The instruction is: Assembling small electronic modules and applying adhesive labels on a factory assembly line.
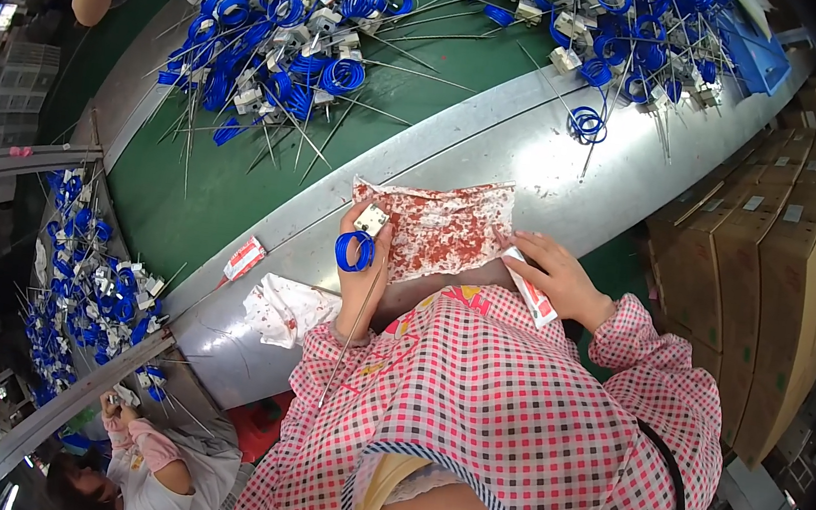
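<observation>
One red-marked tube [530,295]: right hand [568,281] grasping | blue-coiled part [355,251]: left hand [357,292] grasping | apron [512,398]: lettered

Left hand [359,295]: grip round 1 pale block [372,219] with blue coil [341,250]. Right hand [568,281] holds white tube [535,302]. Red-stained cloth [451,232] between them, on metal worktop [559,162]. 2nd cloth [286,310], 2nd tube [243,258] further left. Coil heaps [280,9] beyond; cartons [744,263] right.

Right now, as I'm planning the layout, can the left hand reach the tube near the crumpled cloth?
Probably yes: bare metal lies between the left hand and the tube, though the blue-coiled part in hand may hinder grasping.
</observation>
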